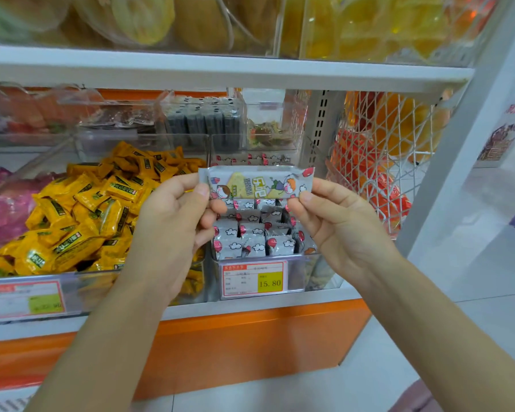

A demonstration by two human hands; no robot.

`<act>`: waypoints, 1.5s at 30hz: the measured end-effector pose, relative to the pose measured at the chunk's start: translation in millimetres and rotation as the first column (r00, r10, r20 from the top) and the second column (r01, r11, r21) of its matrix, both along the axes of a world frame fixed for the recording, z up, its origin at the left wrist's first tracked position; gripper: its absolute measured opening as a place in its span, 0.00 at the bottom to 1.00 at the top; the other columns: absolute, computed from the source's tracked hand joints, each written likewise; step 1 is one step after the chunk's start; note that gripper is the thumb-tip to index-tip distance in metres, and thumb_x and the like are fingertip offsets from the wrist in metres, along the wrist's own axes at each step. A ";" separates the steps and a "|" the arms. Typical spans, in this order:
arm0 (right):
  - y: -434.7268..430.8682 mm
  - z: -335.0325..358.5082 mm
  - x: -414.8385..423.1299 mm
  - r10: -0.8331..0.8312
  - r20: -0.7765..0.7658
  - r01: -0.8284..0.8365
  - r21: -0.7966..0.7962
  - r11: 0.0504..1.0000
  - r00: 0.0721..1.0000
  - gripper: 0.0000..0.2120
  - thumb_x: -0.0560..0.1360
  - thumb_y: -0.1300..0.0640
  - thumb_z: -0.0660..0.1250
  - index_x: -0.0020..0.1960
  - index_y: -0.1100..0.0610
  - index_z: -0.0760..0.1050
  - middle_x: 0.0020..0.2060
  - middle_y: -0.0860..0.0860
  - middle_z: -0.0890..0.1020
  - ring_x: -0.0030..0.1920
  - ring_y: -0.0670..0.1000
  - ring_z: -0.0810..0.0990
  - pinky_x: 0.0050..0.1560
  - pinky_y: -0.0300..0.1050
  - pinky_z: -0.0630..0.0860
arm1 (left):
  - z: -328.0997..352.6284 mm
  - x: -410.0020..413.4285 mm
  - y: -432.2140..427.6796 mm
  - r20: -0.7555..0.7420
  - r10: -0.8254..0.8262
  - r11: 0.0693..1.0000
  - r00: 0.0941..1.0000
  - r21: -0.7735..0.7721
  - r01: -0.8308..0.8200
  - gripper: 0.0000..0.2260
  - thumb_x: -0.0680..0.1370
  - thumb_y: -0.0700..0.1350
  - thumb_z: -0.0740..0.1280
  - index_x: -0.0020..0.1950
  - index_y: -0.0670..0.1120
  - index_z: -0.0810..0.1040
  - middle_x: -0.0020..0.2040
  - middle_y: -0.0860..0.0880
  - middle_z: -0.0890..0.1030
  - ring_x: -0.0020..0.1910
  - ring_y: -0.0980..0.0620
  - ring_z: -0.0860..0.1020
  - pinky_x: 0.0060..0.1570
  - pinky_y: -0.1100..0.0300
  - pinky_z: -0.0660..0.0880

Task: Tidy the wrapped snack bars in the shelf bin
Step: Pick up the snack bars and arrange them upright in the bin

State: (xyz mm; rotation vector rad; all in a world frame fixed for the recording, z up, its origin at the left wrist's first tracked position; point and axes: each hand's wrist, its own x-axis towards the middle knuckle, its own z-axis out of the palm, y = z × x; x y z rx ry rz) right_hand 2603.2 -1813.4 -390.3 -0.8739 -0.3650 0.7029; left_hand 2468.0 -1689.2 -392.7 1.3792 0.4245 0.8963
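In the head view, nearest the camera, two bare forearms reach up from the lower edge toward the shelf. The left hand and right hand are raised level with each other, and one wrapped snack bar is stretched between them. Its long axis runs left to right, printed face toward the camera. The fingers of each hand pinch one end of the wrapper, thumb in front and the others curled behind. The bar hangs in the air directly above the clear shelf bin, just nearer than the grey bars standing on end in rows inside. Both hands are equally close to the bin. To join those rows, the bar would probably have to be turned from level to upright. A price label fronts the bin, and yellow packets fill the bin to its left.
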 end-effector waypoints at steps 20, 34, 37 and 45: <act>-5.0 -2.3 3.8 -0.084 0.478 0.211 -0.218 0.953 0.874 0.01 0.75 0.62 0.67 0.47 0.60 0.76 0.43 0.57 0.84 0.40 0.54 0.84 0.43 0.44 0.81 | 1.5 1.4 -12.0 -0.166 0.075 0.940 0.983 0.341 -0.015 0.17 0.76 0.34 0.62 0.57 0.54 0.74 0.43 0.53 0.81 0.28 0.60 0.76 0.29 0.66 0.73; -5.6 -2.4 0.5 -0.046 0.655 0.231 -0.200 0.952 0.754 0.04 0.73 0.61 0.69 0.45 0.53 0.81 0.43 0.49 0.85 0.46 0.49 0.83 0.48 0.44 0.81 | 4.4 -2.6 -12.8 -0.136 0.090 0.925 0.987 0.379 -0.033 0.07 0.75 0.43 0.66 0.50 0.53 0.76 0.38 0.54 0.81 0.32 0.59 0.80 0.30 0.70 0.75; -5.8 -2.1 0.3 -0.078 0.673 0.278 -0.194 0.941 0.736 0.03 0.73 0.59 0.70 0.41 0.54 0.81 0.36 0.46 0.84 0.39 0.45 0.82 0.43 0.38 0.79 | 3.5 -1.5 -15.2 -0.136 0.081 0.925 0.987 0.379 -0.024 0.07 0.74 0.43 0.67 0.50 0.54 0.76 0.36 0.55 0.81 0.32 0.57 0.81 0.31 0.68 0.75; -3.5 -0.9 -7.8 -0.203 0.791 0.435 -0.087 0.896 0.577 0.08 0.73 0.59 0.69 0.35 0.57 0.78 0.30 0.46 0.78 0.33 0.42 0.73 0.35 0.33 0.71 | 1.7 1.1 -22.3 -0.169 0.161 0.869 0.972 0.491 -0.058 0.04 0.74 0.44 0.66 0.41 0.53 0.74 0.38 0.56 0.79 0.30 0.53 0.79 0.27 0.62 0.76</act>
